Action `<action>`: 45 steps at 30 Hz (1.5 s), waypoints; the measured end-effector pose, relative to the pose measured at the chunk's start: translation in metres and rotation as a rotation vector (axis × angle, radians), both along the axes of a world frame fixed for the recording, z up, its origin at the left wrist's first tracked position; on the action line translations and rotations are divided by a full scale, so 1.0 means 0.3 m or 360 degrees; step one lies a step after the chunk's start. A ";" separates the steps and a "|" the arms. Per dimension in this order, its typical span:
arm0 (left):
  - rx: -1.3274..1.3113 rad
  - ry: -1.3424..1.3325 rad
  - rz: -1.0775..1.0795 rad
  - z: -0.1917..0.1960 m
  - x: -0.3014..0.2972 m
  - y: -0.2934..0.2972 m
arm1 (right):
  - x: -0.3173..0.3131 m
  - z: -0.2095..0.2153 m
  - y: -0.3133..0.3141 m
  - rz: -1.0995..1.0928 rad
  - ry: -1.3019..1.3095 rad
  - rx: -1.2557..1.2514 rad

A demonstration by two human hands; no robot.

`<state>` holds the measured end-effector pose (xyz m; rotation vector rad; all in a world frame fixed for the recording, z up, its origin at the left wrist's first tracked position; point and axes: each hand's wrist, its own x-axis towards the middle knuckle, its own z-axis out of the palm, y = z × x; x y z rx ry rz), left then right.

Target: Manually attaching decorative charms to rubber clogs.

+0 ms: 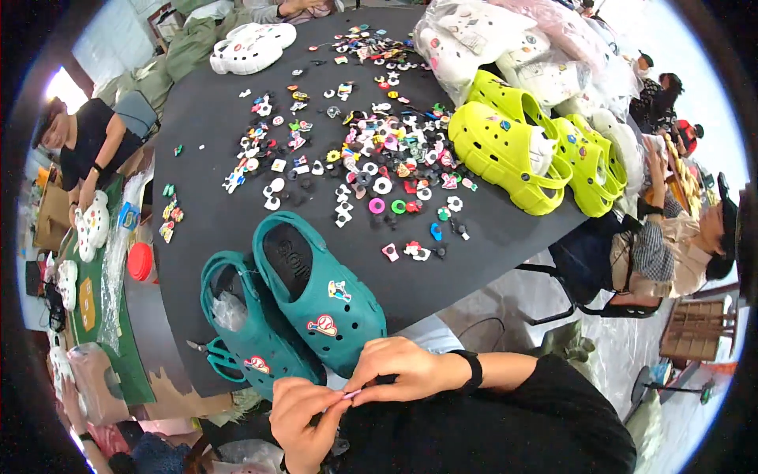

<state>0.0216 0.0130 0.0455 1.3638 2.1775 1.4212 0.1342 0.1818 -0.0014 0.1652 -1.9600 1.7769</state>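
Note:
My left hand (304, 415) and my right hand (395, 367) meet at the table's near edge, both pinching a small pink piece (352, 393) between their fingertips. A black watch sits on my right wrist. Just beyond my hands lie two teal clogs: one (320, 288) carries two charms on its top, the other (245, 324) has one charm and clear plastic stuffed inside. Many small colourful shoe charms (371, 158) are spread over the black table (213, 118).
Teal-handled scissors (213, 353) lie left of the teal clogs. Yellow-green clogs (521, 150) stand at the right, with bagged white clogs (505, 47) behind them. White clogs (253, 46) lie at the far left. Other people sit at the left, right and far side.

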 end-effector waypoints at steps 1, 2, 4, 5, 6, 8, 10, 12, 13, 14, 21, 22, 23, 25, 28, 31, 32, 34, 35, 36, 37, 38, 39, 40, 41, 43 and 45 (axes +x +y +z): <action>-0.0009 -0.0004 -0.0074 -0.008 -0.002 -0.002 | 0.007 -0.003 0.013 -0.0012 0.0007 0.0055; -0.0006 -0.0005 -0.0093 -0.007 -0.006 0.006 | 0.016 -0.002 0.030 -0.0026 0.0012 0.0112; -0.0007 0.0200 -0.0027 -0.003 -0.009 0.014 | 0.035 0.025 0.118 -0.0140 -0.0101 0.0363; -0.0057 0.0276 0.0040 0.002 -0.011 0.014 | 0.044 0.026 0.169 -0.0261 -0.0217 0.0365; -0.0057 0.0277 0.0040 -0.006 -0.018 0.008 | 0.047 0.023 0.230 -0.0369 -0.0373 0.0336; -0.0049 0.0404 0.0119 -0.031 -0.042 -0.018 | 0.042 -0.006 0.347 -0.0776 -0.0631 0.0262; -0.0049 0.0344 0.0131 -0.037 -0.045 -0.034 | 0.047 -0.051 0.466 -0.1128 -0.0463 0.0404; -0.0042 0.0153 0.0191 -0.050 -0.044 -0.056 | 0.084 -0.024 0.506 -0.1206 -0.0702 0.0465; -0.0044 0.0154 0.0198 -0.057 -0.043 -0.067 | 0.082 -0.034 0.504 -0.1199 -0.0702 0.0465; -0.0034 0.0128 0.0254 -0.065 -0.043 -0.076 | 0.081 -0.051 0.498 -0.1157 -0.0726 0.0526; -0.0070 0.0113 0.0343 -0.078 -0.048 -0.120 | 0.066 -0.116 0.452 -0.1089 -0.0766 0.1355; -0.0070 0.0117 0.0343 -0.077 -0.050 -0.122 | 0.063 -0.106 0.452 -0.1068 -0.0763 0.1349; -0.0058 0.0143 0.0339 -0.076 -0.051 -0.123 | 0.063 -0.100 0.450 -0.1071 -0.0761 0.1348; -0.0042 0.0172 0.0327 -0.069 -0.049 -0.121 | 0.071 -0.086 0.449 -0.1244 -0.0824 0.0988; -0.0078 0.0184 0.0397 -0.062 -0.037 -0.119 | 0.118 -0.091 0.478 -0.1470 -0.0717 0.0623; -0.0069 0.0152 0.0407 -0.071 -0.029 -0.118 | 0.187 -0.051 0.469 -0.1431 -0.0740 0.0381; -0.0064 0.0110 0.0410 -0.073 -0.024 -0.113 | 0.206 -0.054 0.463 -0.1394 -0.0744 0.0349; -0.0059 0.0063 0.0396 -0.073 -0.021 -0.102 | 0.228 -0.063 0.438 -0.1283 -0.0674 0.0228; -0.0070 0.0096 0.0370 -0.070 -0.022 -0.094 | 0.240 -0.067 0.425 -0.1163 -0.0598 0.0109; -0.0083 0.0131 0.0349 -0.069 -0.024 -0.090 | 0.247 -0.057 0.411 -0.1067 -0.0621 0.0049; -0.0085 0.0131 0.0345 -0.071 -0.026 -0.087 | 0.253 -0.039 0.390 -0.0979 -0.0733 -0.0149; -0.0073 0.0131 0.0313 -0.075 -0.028 -0.083 | 0.253 -0.015 0.366 -0.0888 -0.0842 -0.0347; -0.0058 0.0131 0.0278 -0.078 -0.031 -0.080 | 0.257 -0.014 0.346 -0.0759 -0.0861 -0.0501; -0.0059 0.0133 0.0272 -0.078 -0.031 -0.075 | 0.250 -0.027 0.327 -0.0625 -0.0748 -0.0598; -0.0057 0.0133 0.0248 -0.077 -0.029 -0.070 | 0.241 -0.019 0.308 -0.0516 -0.0730 -0.0673; -0.0063 0.0134 0.0218 -0.076 -0.020 -0.062 | 0.213 0.014 0.268 -0.0315 -0.0715 -0.0843; -0.0047 0.0131 0.0206 -0.075 -0.009 -0.060 | 0.181 0.004 0.227 -0.0177 -0.0654 -0.0925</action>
